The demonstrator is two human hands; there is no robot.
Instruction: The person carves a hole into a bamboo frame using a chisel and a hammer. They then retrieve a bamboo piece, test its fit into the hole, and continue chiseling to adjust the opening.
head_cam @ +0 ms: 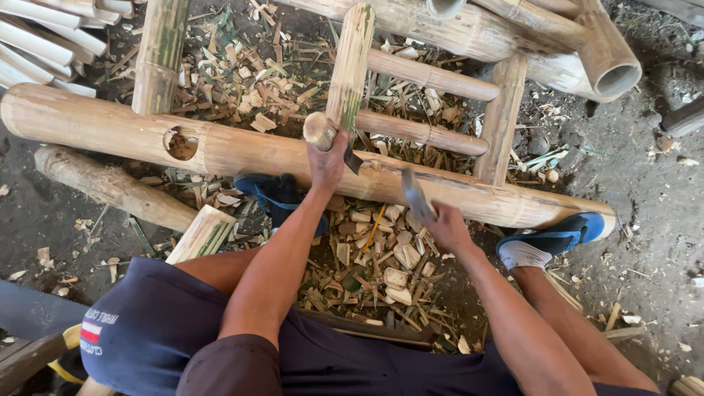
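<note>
Pale bamboo pole (pixel 242 150) lay smooth, left hand (pixel 327 163) gripped wooden mallet (pixel 320 130) at twelve o'clock, right hand (pixel 447 229) clasped flat blade (pixel 415 193) at eleven o'clock.

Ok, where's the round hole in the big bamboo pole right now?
In the head view, the hole sits left of centre in the long pole, left of the left hand and its mallet.

A rough bamboo-working yard or shed — a bare dirt floor (pixel 645 198) littered with bamboo chips and shavings (pixel 381 257) at centre, thick bamboo poles (pixel 242 150) joined into a frame across the middle, and split white slats (pixel 44 40) stacked at the upper left — a hand craft workshop
</note>
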